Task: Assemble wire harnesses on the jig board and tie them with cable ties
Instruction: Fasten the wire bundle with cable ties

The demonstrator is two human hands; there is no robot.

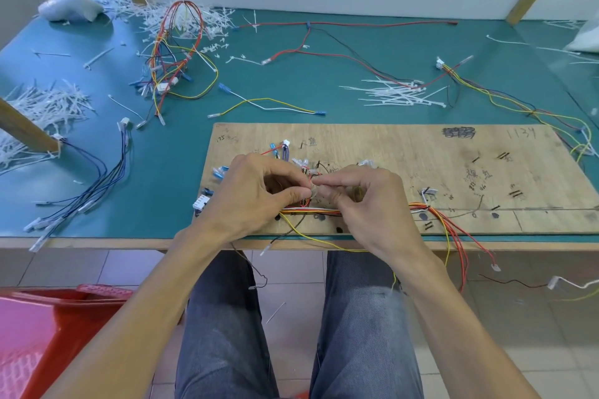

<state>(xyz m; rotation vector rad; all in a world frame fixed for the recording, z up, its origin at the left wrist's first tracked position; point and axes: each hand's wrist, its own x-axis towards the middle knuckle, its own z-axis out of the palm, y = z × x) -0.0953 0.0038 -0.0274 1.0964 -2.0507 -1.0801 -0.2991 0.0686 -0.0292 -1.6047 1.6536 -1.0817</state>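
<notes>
Red basket (48,334): I see it low on the left, on the floor beside the person's knee.
Heap of white bits (42,107): it lies on the far left of the green desk (162,172).
Blue wires (97,185): a loose bunch on the desk, well apart from the board.
Wire tangle (175,52): red, yellow and dark wires stand up in a loop at the back left, with more white bits around them.
Jig board (421,152): a flat wooden board at the front edge of the desk, with pen marks and small pegs on it.
Left hand (256,194): it is over the left part of the board. Its grip is a pinch of thumb and first finger on a small pale piece (312,187).
Small pale piece: it sits between the two hands, just above the wires. I cannot tell what it is.
Wire harness (311,211): it lies on the board under both hands, runs right, and hangs off the front edge of the desk.
Right hand (366,201): its fingers are curled, and its grip pinches the same small piece from the other side.
Cable ties (398,94): a loose white pile on the desk behind the board.
Yellow and dark wires (505,100): they trail over the desk on the right.
</notes>
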